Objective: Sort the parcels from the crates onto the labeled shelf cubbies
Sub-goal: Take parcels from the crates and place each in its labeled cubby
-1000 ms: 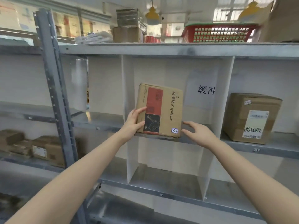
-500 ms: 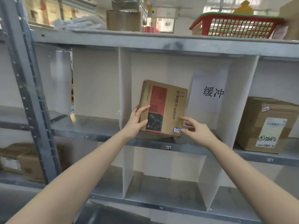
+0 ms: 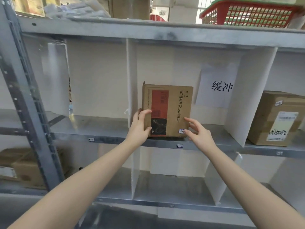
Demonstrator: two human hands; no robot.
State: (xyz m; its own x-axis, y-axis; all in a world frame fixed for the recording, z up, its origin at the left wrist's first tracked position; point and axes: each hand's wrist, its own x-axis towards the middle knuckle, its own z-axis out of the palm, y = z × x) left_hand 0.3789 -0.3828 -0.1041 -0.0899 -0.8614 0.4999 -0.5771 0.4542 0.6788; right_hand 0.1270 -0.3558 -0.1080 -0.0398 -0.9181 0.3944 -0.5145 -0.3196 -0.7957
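A flat brown cardboard parcel [image 3: 175, 106] with a red panel and "Royalstar" print stands upright on the metal shelf [image 3: 107, 129], in the cubby marked 1-2 [image 3: 179, 146], close to the white divider [image 3: 132, 83] on its left. My left hand [image 3: 140, 126] grips the parcel's lower left edge, thumb on the front. My right hand [image 3: 198, 131] touches its lower right corner with spread fingers, beside a small white sticker.
A paper sign [image 3: 217, 86] with two characters hangs on the cubby's back wall. Another taped brown box [image 3: 277, 118] sits in the cubby to the right. A red basket [image 3: 247, 12] and boxes rest on top. More boxes [image 3: 23, 169] lie lower left.
The parcel has gone from tilted at the shelf's front edge to upright and deeper inside the cubby. Both hands followed it inward; the view moved closer.
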